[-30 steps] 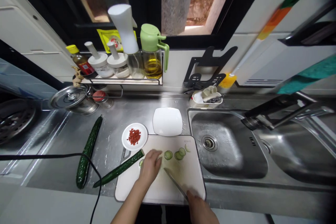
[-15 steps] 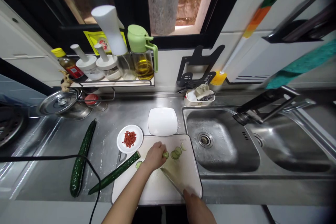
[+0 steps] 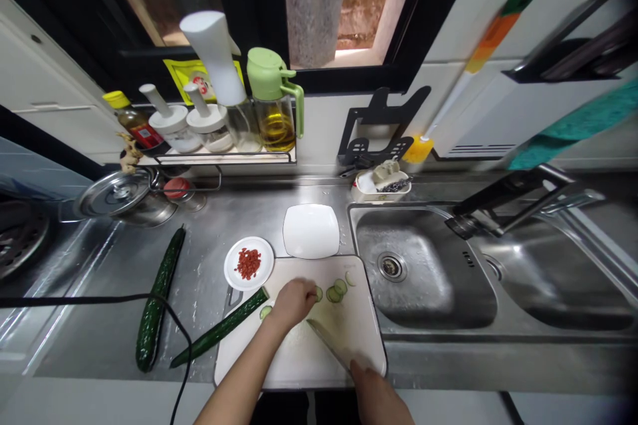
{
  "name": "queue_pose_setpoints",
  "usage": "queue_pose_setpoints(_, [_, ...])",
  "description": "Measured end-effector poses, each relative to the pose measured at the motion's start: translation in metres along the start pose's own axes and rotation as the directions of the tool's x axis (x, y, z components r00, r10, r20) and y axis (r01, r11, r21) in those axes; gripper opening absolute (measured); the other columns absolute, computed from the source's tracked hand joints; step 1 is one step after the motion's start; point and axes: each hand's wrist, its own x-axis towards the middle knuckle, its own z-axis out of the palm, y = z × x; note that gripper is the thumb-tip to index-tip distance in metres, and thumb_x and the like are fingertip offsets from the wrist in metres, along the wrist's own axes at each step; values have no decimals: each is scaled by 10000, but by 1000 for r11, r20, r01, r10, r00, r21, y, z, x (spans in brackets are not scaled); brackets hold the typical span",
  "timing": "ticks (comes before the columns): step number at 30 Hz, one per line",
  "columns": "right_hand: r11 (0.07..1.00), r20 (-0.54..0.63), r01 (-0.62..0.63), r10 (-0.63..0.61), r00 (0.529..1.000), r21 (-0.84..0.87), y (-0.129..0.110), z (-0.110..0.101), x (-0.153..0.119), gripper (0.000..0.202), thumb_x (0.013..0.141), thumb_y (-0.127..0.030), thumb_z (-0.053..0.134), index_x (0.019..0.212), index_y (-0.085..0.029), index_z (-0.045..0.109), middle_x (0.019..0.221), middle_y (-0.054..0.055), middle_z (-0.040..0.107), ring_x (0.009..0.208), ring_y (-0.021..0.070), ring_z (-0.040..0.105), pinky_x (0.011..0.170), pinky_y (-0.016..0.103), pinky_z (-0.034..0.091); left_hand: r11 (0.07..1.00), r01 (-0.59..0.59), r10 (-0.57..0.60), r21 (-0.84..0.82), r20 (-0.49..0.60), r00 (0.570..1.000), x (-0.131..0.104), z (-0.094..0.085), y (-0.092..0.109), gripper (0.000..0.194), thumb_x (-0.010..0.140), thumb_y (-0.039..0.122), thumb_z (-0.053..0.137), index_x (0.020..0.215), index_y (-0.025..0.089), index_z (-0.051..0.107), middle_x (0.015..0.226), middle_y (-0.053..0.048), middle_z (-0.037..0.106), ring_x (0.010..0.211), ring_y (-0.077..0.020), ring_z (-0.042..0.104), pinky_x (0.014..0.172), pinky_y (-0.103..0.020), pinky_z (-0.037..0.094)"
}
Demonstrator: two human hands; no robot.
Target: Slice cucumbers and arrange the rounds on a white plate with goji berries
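Observation:
My left hand (image 3: 295,302) is closed over the middle of the white cutting board (image 3: 299,368), its fingertips at a cucumber slice (image 3: 318,293). Several thin slices (image 3: 337,290) lie overlapping just to the right. My right hand (image 3: 371,388), at the board's lower right corner, is wrapped round the handle of a knife (image 3: 329,344), whose blade points up and left over the board. Left of my left hand, a small cucumber piece (image 3: 266,312) sits beside the cut end of a long cucumber (image 3: 224,329), which rests partly on the board.
A plate of red berries (image 3: 229,273) and a white square dish (image 3: 310,231) stand behind the board. A whole cucumber (image 3: 158,302) and a black cable (image 3: 172,319) are on the left; a double sink (image 3: 423,329) is on the right. Bottles line a shelf (image 3: 224,158).
My left hand has pressed a little lower, and the slice at its fingertips now shows more of its flat face. The knife has stayed almost in place. The whole view has shifted slightly.

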Motion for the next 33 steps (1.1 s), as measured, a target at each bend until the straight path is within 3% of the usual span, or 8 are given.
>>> queue_pose_setpoints(2, [1000, -11, -1, 1, 1000, -18, 1, -1, 0, 557, 816, 12, 205, 1212, -144, 565, 1021, 127, 685, 961, 198, 644, 790, 275, 455, 990, 38, -47, -138, -62, 997, -6, 5, -5, 154, 721, 152, 507, 730, 193, 655, 688, 5, 627, 658, -122, 555, 619, -213, 369])
queue_pose_setpoints(5, [1000, -26, 0, 0, 1000, -21, 3, -2, -2, 543, 828, -8, 225, 1232, -152, 558, 1028, 127, 682, 960, 195, 645, 766, 262, 455, 903, 150, -220, -403, -132, 967, -17, 19, -16, 118, 685, 166, 532, 726, 175, 642, 637, 24, 613, 589, -103, 550, 580, -200, 378])
queue_pose_setpoints(7, [1000, -29, 0, 1, 1000, 7, 5, -4, -4, 538, 831, -20, 229, 1229, -162, 561, 1028, 128, 680, 930, 198, 655, 721, 262, 462, 792, 242, -347, -561, -87, 934, -25, 30, -24, 97, 681, 197, 537, 709, 161, 622, 607, 23, 606, 534, -100, 553, 550, -202, 393])
queue_pose_setpoints(9, [1000, -21, -10, 11, 1000, 17, 7, -5, -6, 537, 835, -30, 226, 1230, -175, 559, 1031, 129, 677, 914, 211, 659, 704, 280, 467, 739, 296, -415, -606, -64, 907, -33, 39, -29, 121, 703, 248, 525, 686, 160, 607, 563, 27, 588, 488, -101, 551, 523, -206, 395])
queue_pose_setpoints(17, [999, -37, 9, -10, 999, -34, -1, -13, -4, 492, 840, -31, 245, 1166, -169, 586, 989, 115, 687, 924, 210, 654, 741, 270, 450, 878, 308, -425, -366, -300, 854, -50, 45, -29, 209, 761, 253, 468, 624, 180, 609, 527, 31, 563, 527, -104, 516, 548, -201, 350])
queue_pose_setpoints(21, [997, -46, 5, -8, 999, -75, -14, -19, 4, 498, 823, 5, 231, 1144, -145, 581, 975, 123, 687, 903, 209, 660, 706, 262, 449, 881, 346, -447, -324, -327, 832, -48, 44, -25, 194, 761, 230, 473, 651, 181, 627, 557, 17, 599, 539, -113, 526, 561, -207, 339])
queue_pose_setpoints(33, [995, -51, -1, -4, 999, -104, -26, -24, 12, 491, 828, 15, 228, 1124, -161, 578, 967, 116, 687, 911, 204, 660, 698, 261, 445, 888, 381, -452, -259, -329, 829, -47, 41, -20, 189, 785, 195, 472, 660, 181, 612, 580, 9, 607, 543, -111, 526, 564, -211, 305])
